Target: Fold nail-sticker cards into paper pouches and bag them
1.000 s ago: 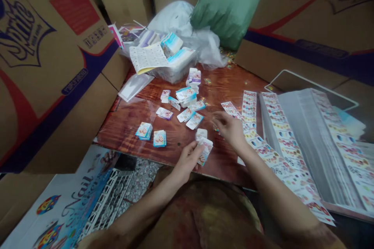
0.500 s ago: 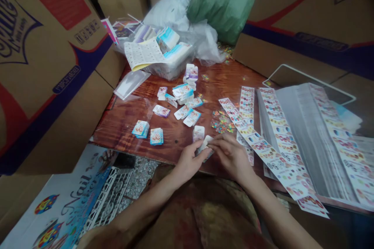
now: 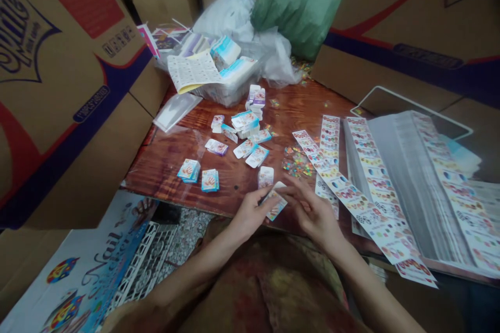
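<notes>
My left hand (image 3: 250,213) pinches a small printed packet (image 3: 275,204) at the near edge of the red-brown wooden table (image 3: 300,109). My right hand (image 3: 312,213) touches the same packet from the right with its fingertips, fingers spread. Just beyond lies another small white packet (image 3: 266,176). A little heap of colourful loose stickers (image 3: 297,164) sits ahead of my right hand. Long strips of nail sticker sheets (image 3: 351,192) run along the table to the right.
Several small packets (image 3: 246,138) lie scattered mid-table, two small stacks (image 3: 199,176) at the left. A clear tub with packets and a leaflet (image 3: 211,75), plastic bags and a green sack (image 3: 300,0) stand behind. Cardboard boxes (image 3: 58,88) surround the table. A pile of sleeves (image 3: 422,177) lies right.
My right hand came back from the sticker heap to the packet held by my left hand, uncovering the heap. Since half a second ago its fingers have spread on the packet.
</notes>
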A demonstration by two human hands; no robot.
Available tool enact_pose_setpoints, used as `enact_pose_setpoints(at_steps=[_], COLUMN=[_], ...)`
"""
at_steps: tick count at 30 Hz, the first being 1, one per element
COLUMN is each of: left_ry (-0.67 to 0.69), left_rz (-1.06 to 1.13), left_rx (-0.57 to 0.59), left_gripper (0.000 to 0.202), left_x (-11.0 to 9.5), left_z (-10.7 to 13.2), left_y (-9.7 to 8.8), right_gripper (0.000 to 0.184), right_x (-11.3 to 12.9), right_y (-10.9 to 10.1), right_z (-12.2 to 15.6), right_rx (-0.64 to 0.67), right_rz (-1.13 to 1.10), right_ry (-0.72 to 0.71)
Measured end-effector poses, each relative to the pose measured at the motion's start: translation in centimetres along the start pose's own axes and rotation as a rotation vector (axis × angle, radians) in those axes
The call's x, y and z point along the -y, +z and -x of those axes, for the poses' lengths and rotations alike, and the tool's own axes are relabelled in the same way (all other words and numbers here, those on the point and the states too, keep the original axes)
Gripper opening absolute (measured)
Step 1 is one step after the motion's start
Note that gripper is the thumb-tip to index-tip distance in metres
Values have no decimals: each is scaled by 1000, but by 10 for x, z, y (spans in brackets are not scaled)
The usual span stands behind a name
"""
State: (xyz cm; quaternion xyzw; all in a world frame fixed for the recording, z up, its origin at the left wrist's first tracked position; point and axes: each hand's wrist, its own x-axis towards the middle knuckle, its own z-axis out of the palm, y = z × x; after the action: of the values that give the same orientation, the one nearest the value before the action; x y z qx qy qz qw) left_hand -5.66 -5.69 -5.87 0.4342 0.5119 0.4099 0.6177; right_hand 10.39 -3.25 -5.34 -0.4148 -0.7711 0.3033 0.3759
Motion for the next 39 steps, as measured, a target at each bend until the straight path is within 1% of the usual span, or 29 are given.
enact_pose_setpoints(at_steps=[2,4,5,8,10,12,13,14,15,17,19,21,22,23,25,26,27,28,29,31,33,34,36,39], left_ry=[101,186,201,211,221,220,212,204,193,160,130,127,145,172,225,240,245,238,221,180,140,126,117,132], left_rz=[-60,-132,-164,-222,-227,-226,-224,-212,-183,-90,-7,10,-1,-22,-86,-124,-159,-186,-202,-190,-139,-117,-104,-157], left_rx=[-2,-6,-8,-12,11,36,38,26,5,-46,-81,-66,-47,-25,3,1,-9,-24,-41,-75,-105,-115,-131,-146], left_gripper=[40,36,36,37,35,32,30,29,29,35,37,29,25,21,18,16,15,14,14,15,16,16,17,20], left_x=[-2,-3,-4,-3,-2,1,2,2,2,2,1,2,3,4,8,9,11,11,11,9,7,6,6,9], left_z=[0,0,0,0,0,1,1,2,2,4,5,6,6,6,6,6,6,6,6,6,7,7,9,11], left_y=[0,0,-1,-1,-1,1,2,2,3,5,6,7,8,8,10,11,12,13,14,16,18,19,19,19], right_gripper=[53,59,61,71,75,77,77,76,74,68,61,59,59,58,55,50,46,40,35,26,25,25,24,19], right_x=[0,1,2,2,0,-1,-2,-1,-1,0,0,-1,-2,-4,-6,-7,-7,-7,-6,-2,3,5,8,7], right_y=[2,3,4,4,4,4,4,4,4,5,6,8,9,10,12,13,13,14,14,14,12,10,8,9], right_z=[1,3,3,7,10,13,14,15,17,19,21,21,20,20,18,17,17,16,17,18,18,19,18,17], right_rx=[-50,-55,-40,-49,-61,-19,9,27,30,-12,-132,-280,-314,-300,-178,-122,-96,-100,-127,-172,-175,-165,-139,-132], right_rz=[-19,10,38,136,214,268,267,240,187,17,-178,-360,-450,-541,-700,-743,-745,-708,-638,-456,-313,-282,-302,-433], right_ry=[44,2,-39,-154,-255,-371,-400,-392,-349,-197,-15,174,271,370,533,581,602,590,543,392,251,208,204,342])
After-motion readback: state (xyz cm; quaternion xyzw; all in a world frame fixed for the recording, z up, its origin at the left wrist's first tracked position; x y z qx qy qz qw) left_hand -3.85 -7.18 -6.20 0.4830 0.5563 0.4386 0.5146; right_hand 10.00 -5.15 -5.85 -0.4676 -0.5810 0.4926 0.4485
